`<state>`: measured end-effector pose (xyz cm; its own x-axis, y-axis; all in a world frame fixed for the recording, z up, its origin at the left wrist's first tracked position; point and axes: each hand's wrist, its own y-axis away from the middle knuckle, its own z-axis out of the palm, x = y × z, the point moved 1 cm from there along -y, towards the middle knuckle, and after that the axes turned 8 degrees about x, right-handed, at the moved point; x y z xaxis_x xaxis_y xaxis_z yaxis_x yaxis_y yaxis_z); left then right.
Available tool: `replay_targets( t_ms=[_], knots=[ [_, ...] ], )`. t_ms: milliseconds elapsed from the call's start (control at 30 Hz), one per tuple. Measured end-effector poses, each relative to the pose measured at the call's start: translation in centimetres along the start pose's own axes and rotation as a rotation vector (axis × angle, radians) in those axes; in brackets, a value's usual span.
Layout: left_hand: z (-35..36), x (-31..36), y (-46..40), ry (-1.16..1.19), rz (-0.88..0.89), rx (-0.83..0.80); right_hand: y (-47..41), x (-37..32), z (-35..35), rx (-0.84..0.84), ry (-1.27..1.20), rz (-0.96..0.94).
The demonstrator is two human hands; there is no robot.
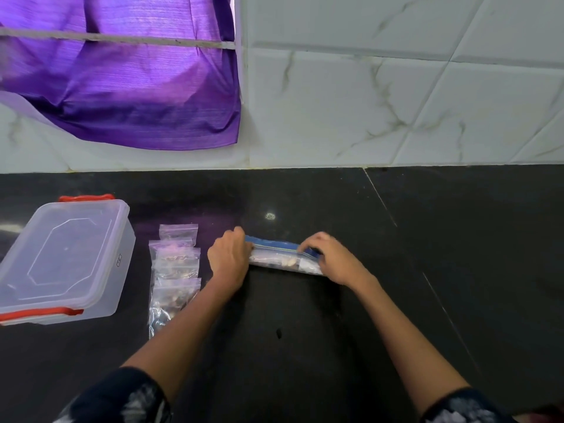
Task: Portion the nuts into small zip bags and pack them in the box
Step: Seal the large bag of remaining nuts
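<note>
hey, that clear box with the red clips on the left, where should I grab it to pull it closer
Judging by its pose, take the box by its two long side walls, one hand on each, coming from above. The lid is on and the red clips sit on the short ends, so the long walls offer plain, flat grip.

No words or numbers can be read anywhere here. The clear plastic box [65, 257] has a tiny mark on the side of its lid [118, 260], near the corner by the small zip bags [175, 276], but it is too small and blurry to tell what it says. The big zip bag [285, 259] has a blue strip [274, 243] along its top with no print that shows. There is a little white patch [305, 265] inside it, like a label, but nothing on it can be made out.
</note>
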<state>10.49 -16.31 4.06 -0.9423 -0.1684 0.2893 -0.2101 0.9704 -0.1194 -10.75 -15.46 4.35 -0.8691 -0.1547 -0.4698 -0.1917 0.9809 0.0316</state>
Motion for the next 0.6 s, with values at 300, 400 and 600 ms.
replay_targets(
  t_ms=[300, 400, 600],
  knots=[
    [0.0, -1.1, 2.4, 0.705, -0.552, -0.151, -1.4, -1.7, 0.9, -0.111, -0.142, 0.189],
    [-0.3, 0.9, 5.9, 0.933, -0.651, -0.489, -1.6, -2.5, 0.9, -0.209, -0.120, 0.344],
    [0.4, 1.5, 7.2, 0.939, -0.382, -0.292, -0.9, -5.4, 2.7, -0.366, -0.649, 0.581]
  ],
)
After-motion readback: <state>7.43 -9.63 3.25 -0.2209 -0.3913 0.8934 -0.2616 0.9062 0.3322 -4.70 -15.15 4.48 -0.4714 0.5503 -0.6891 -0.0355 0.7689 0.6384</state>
